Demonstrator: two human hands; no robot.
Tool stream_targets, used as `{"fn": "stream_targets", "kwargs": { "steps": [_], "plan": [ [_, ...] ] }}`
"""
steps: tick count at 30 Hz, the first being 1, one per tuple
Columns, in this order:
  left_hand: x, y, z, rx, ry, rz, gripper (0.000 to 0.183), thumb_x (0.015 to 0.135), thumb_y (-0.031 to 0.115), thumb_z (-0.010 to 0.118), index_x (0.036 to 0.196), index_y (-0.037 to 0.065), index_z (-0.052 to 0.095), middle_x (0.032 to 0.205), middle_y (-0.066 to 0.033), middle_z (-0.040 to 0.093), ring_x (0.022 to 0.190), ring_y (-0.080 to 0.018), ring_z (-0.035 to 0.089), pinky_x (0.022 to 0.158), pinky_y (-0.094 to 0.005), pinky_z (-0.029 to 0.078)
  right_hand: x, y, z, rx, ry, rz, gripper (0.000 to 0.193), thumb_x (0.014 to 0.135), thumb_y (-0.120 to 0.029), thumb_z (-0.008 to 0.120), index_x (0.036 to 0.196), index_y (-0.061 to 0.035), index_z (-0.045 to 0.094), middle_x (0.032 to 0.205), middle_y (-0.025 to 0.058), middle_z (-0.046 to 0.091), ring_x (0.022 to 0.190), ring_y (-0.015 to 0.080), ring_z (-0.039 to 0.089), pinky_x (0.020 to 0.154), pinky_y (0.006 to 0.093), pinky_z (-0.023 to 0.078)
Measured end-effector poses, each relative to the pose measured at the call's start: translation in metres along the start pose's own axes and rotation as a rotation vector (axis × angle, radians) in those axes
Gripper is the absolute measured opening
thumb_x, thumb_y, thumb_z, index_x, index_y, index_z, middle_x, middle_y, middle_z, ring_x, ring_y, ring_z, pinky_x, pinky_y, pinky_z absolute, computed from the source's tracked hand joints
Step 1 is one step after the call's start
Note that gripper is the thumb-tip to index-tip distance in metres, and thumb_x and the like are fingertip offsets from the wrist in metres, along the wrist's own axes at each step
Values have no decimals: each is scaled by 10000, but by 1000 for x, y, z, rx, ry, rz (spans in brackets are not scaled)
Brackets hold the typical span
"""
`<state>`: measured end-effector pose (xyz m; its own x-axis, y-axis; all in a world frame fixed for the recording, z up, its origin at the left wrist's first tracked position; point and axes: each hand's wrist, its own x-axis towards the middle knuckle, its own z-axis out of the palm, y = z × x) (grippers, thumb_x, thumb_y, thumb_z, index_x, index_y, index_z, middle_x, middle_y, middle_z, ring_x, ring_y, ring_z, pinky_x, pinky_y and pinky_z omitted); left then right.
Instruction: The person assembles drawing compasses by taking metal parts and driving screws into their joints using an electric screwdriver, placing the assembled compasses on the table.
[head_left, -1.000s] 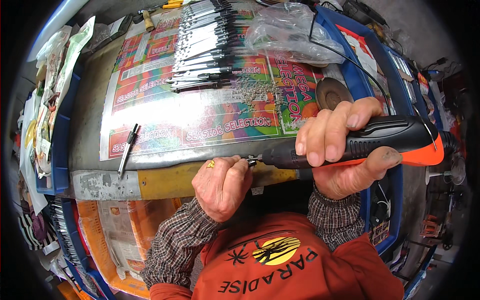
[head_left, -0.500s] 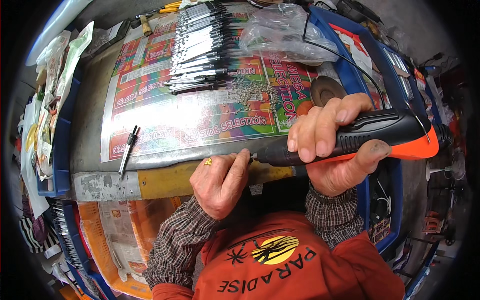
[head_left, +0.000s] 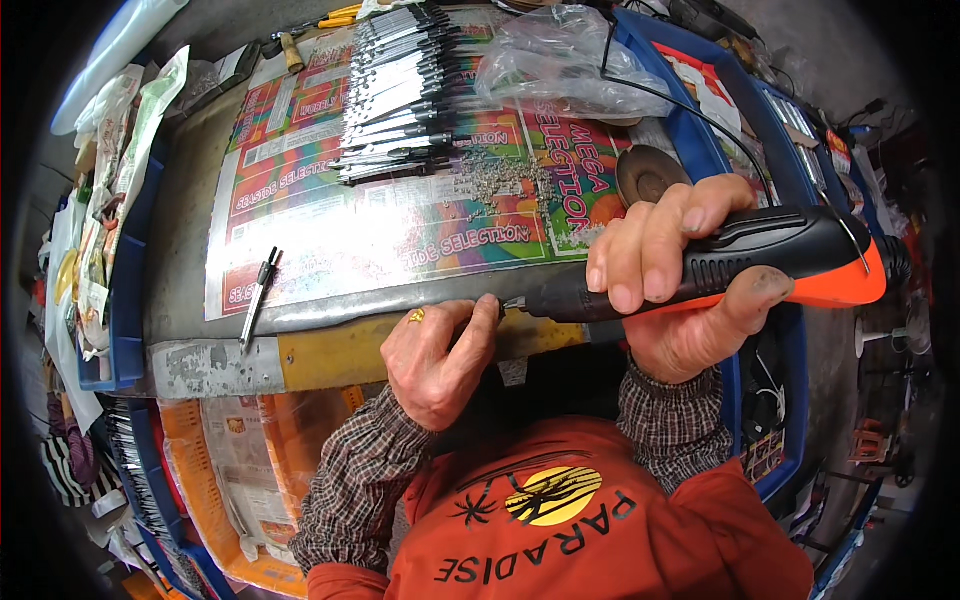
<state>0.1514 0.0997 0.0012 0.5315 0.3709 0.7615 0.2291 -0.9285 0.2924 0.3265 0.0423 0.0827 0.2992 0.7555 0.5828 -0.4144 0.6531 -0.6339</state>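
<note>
My right hand [head_left: 680,270] is wrapped round a black and orange electric screwdriver [head_left: 755,250], its bit pointing left. Just off the bit's tip, my left hand [head_left: 440,355] is closed in a pinch at the table's front edge. A tiny dark end shows at the fingertips; the rest of what it holds is hidden. To the left lies a single slim silver and black pen-shaped piece [head_left: 260,298]. A long stack of similar pieces [head_left: 397,95] covers the far middle of the table, with many small metal parts [head_left: 505,185] scattered beside it.
Colourful printed sheets [head_left: 300,240] cover the metal tabletop. A round brown dish [head_left: 648,178] and a crumpled clear plastic bag [head_left: 560,65] are at the far right. Blue bins [head_left: 125,290] flank the table, and an orange crate [head_left: 185,455] sits below its front edge. A black cable [head_left: 700,118] runs down the right.
The screwdriver has moved slightly right, away from my left fingertips, and more of its bit now shows. My left hand keeps its pinch in nearly the same place.
</note>
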Motion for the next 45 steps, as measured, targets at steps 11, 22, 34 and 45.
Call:
{"fn": "stream_targets", "kwargs": {
  "steps": [11,22,34,45],
  "plan": [
    [0,0,0,8,10,20,322,641,-49,685,949,31,635,738,-70,588,585,-185,574,487,-284,441,-2,-2,3,0,2,9,497,764,-408,682,962,-40,413,641,70,512,557,191,538,571,361,467],
    [-1,0,0,25,32,28,296,636,-54,681,921,21,646,720,-66,583,573,-175,565,481,-275,440,-3,0,2,19,-7,-5,472,765,-377,689,962,-35,429,638,77,523,551,188,539,565,357,472],
    [-1,7,1,-36,4,-120,294,668,-66,663,948,11,620,769,-109,592,643,-232,596,547,-302,471,-2,1,-2,-75,-145,-64,531,798,-568,550,962,-78,429,644,13,490,521,145,510,537,315,458],
    [-9,41,-35,-468,-116,-802,163,818,-8,581,981,-6,580,799,-91,596,626,-120,562,543,-222,441,-2,-4,4,-97,-305,-65,540,797,-551,564,973,-67,401,685,29,503,530,150,519,561,321,474]
  ]
}}
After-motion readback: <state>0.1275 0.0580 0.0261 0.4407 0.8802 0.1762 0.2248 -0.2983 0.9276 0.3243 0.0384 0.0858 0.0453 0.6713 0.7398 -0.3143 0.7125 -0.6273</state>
